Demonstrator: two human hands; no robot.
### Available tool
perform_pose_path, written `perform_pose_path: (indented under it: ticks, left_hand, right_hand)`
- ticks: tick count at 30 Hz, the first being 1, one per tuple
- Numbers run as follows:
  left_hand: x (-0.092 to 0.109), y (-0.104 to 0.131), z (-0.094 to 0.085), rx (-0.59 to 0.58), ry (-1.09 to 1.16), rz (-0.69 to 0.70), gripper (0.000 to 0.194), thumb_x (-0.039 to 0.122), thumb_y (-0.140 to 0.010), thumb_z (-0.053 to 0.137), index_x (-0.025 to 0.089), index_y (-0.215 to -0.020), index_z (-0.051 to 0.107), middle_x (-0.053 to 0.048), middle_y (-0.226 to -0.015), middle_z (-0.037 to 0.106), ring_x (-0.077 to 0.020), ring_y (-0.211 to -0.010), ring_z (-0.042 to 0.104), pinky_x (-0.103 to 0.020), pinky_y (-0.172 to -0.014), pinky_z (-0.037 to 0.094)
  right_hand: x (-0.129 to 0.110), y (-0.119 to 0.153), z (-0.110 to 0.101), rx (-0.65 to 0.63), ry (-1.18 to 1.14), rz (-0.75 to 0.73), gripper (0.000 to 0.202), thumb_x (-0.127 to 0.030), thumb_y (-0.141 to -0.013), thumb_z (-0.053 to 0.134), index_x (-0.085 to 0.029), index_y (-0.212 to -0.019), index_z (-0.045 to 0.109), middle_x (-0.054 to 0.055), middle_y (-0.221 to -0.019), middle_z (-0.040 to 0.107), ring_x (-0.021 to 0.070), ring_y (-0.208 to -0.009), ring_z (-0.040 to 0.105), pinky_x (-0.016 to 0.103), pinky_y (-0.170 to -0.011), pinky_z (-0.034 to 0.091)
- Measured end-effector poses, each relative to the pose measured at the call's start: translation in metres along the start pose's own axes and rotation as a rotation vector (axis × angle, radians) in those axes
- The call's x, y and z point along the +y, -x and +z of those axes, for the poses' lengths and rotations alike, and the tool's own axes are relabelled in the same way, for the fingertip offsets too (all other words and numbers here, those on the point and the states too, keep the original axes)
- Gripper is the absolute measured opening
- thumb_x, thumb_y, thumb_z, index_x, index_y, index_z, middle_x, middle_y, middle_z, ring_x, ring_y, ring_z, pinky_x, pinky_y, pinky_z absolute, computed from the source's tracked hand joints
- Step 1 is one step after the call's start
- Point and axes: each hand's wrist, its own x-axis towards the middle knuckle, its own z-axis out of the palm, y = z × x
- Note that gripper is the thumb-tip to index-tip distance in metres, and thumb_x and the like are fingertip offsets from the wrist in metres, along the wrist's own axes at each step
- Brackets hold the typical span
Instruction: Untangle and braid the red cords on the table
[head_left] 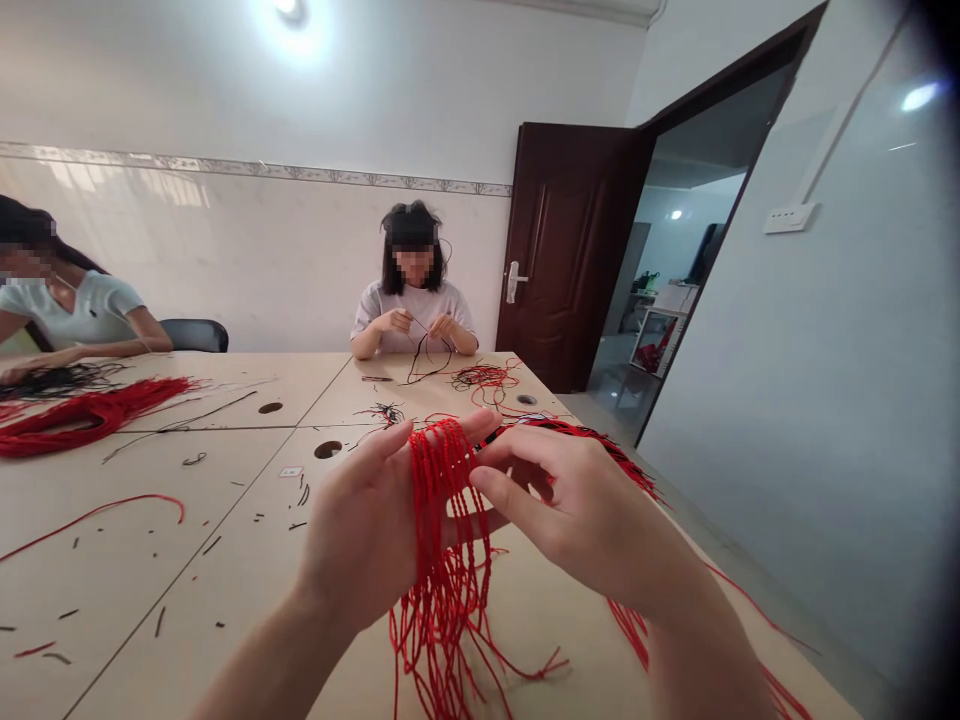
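Observation:
A bundle of red knotted cord bracelets [454,520] hangs over the fingers of my left hand [367,520], which is turned palm up with the thumb raised. The knotted upper parts lie side by side across the fingers. Their loose ends dangle down to the tabletop. From the right, my right hand [562,490] reaches in, thumb and forefinger pinched at the rightmost strands. Its other fingers curl behind and are partly hidden.
A long bundle of red and black cords [622,460] lies along the table's right edge. Black and red offcuts [300,495] litter the wooden table [247,620]. A thick red cord hank [97,410] lies at left. Two people sit across, one handling a dark cord [412,360].

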Motion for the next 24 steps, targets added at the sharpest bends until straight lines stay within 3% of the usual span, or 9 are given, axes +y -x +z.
perform_pose_path:
  ticks: [7, 17, 24]
  left_hand:
    - [-0.0036, 0.0012, 0.0, -0.005, -0.013, -0.001, 0.041, 0.036, -0.087, 0.039, 0.012, -0.109, 0.064, -0.014, -0.126, 0.054, -0.0341, -0.127, 0.035, -0.054, -0.1, 0.033]
    - [-0.004, -0.0001, 0.0016, -0.045, -0.018, -0.006, 0.045, 0.038, -0.087, 0.039, 0.014, -0.119, 0.059, -0.015, -0.122, 0.057, -0.0331, -0.121, 0.043, -0.053, -0.101, 0.031]
    - [-0.0033, 0.0013, 0.0018, -0.064, -0.013, -0.005, 0.05, 0.039, -0.087, 0.037, 0.014, -0.128, 0.052, -0.014, -0.121, 0.058, -0.0313, -0.116, 0.048, -0.05, -0.101, 0.029]
  right_hand:
    - [0.0013, -0.0005, 0.0015, 0.036, -0.099, 0.017, 0.018, -0.029, -0.088, 0.049, -0.02, -0.081, 0.063, -0.002, -0.078, 0.066, 0.0097, -0.063, 0.057, 0.021, -0.053, 0.041]
    - [0.0012, -0.0014, 0.0036, -0.019, -0.091, 0.068, 0.023, -0.037, -0.088, 0.05, -0.019, -0.081, 0.063, -0.001, -0.072, 0.063, 0.0102, -0.059, 0.056, 0.023, -0.051, 0.04]
    - [0.0015, -0.002, 0.0026, -0.033, -0.061, 0.043, 0.024, -0.033, -0.089, 0.048, -0.019, -0.079, 0.064, -0.001, -0.071, 0.062, 0.0099, -0.057, 0.054, 0.024, -0.051, 0.039]
